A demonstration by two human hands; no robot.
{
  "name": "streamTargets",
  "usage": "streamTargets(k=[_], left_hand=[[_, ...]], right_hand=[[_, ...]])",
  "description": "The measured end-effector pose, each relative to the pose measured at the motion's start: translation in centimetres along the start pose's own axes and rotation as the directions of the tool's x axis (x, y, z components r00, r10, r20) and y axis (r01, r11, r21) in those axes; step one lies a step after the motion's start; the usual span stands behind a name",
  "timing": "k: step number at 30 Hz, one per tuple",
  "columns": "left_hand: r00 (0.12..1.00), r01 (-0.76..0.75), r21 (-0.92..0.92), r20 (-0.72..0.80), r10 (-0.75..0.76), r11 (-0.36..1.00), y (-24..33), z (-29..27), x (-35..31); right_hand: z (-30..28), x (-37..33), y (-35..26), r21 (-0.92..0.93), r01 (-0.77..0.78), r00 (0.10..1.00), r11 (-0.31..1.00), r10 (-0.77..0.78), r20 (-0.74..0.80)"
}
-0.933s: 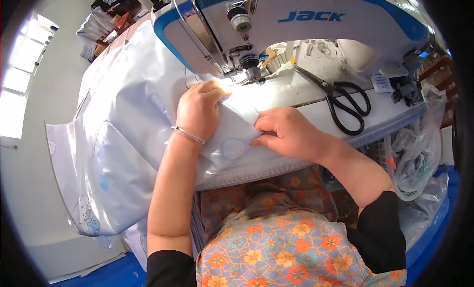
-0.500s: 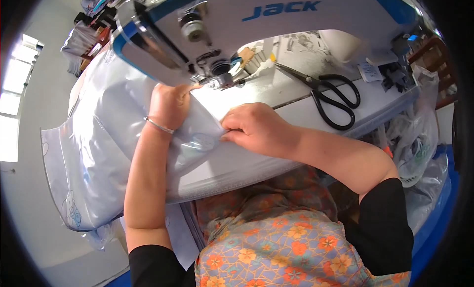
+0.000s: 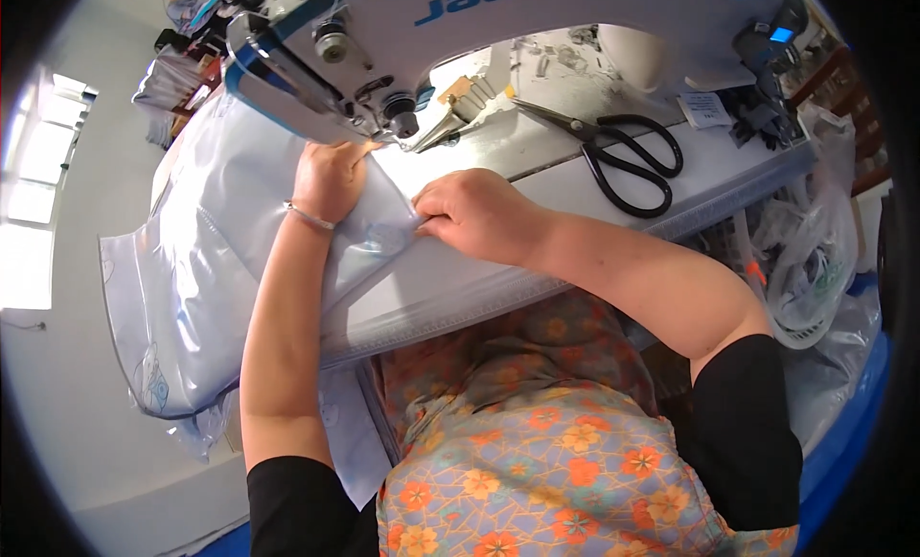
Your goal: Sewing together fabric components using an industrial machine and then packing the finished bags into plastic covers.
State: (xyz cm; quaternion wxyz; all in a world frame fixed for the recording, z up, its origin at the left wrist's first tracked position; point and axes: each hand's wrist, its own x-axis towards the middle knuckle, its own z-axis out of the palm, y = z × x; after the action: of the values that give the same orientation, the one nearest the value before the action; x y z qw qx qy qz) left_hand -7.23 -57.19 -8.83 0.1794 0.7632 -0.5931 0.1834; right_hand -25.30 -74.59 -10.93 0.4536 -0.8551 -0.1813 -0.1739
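Glossy pale-lilac sheet (image 3: pixel 218 245), frame left: right hand (image 3: pixel 477 215) pinches edge, fingers (image 3: pixel 436 204) closed, likely for tautness; left hand (image 3: pixel 331 181) atop, grip unclear.

The big, shiny cloth (image 3: pixel 216 245) is very pale blue. It lies bumpy and wrinkly, left of and in front of the sewing machine (image 3: pixel 498 30). One straight edge slants away from the machine to a pointy corner. A small blue picture (image 3: pixel 383 239) is near that corner. Another picture (image 3: pixel 153 380) is well apart from the machine.

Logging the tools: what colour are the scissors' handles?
The scissors' handles are black; the head view shows them best.
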Motion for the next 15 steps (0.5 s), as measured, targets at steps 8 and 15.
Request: streamTargets(k=[8, 15], left_hand=[[0.996, -0.031, 0.065, -0.079, 0.036, 0.997, -1.6, -0.2, -0.2], [0.995, -0.073, 0.374, -0.036, 0.093, 0.925, 5.5, -9.3, 0.0]], right_hand=[[0.6, 0.7, 0.6, -0.021, -0.003, 0.999, 1.000, 0.002, -0.042], [-0.4, 1.7, -0.6, -0.044, -0.120, 0.981, 0.992, 0.125, 0.149]])
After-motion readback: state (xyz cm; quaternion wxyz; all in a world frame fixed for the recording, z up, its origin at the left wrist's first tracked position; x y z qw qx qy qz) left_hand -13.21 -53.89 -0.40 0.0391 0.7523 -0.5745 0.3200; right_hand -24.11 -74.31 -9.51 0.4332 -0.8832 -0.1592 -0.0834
